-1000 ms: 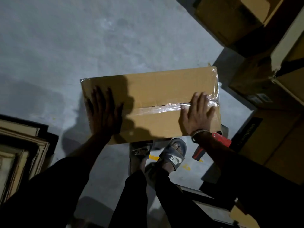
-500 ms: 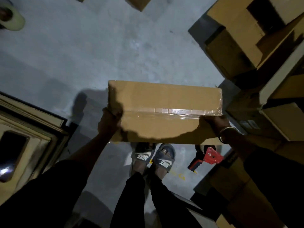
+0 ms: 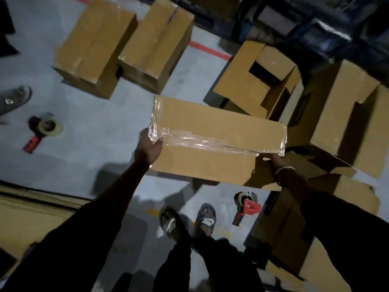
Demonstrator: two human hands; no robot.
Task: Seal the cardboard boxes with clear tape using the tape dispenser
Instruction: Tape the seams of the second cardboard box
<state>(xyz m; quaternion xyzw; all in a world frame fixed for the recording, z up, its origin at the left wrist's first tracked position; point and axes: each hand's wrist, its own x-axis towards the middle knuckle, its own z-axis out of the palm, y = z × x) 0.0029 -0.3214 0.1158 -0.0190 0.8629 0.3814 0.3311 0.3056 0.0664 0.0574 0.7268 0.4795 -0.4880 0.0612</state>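
Note:
A flat brown cardboard box (image 3: pixel 210 133), its seam covered with shiny clear tape, is held up off the grey floor in the middle of the view. My left hand (image 3: pixel 148 147) grips its left end, thumb on top. My right hand (image 3: pixel 271 160) grips the right end, mostly under the box, a bracelet on the wrist. A red tape dispenser (image 3: pixel 245 207) lies on the floor below the box, beside my right foot.
Two taped boxes (image 3: pixel 126 45) stand at the far left. An open box (image 3: pixel 259 81) and a taller open box (image 3: pixel 347 119) stand at the right. A second red tape dispenser (image 3: pixel 43 129) lies at the left, near another person's shoe (image 3: pixel 14 99). Flattened cardboard (image 3: pixel 31 216) lies at lower left.
Both hands moved from pressing flat on the box top to gripping its ends, and the box has been lifted off the floor. The view has tilted up, showing more boxes.

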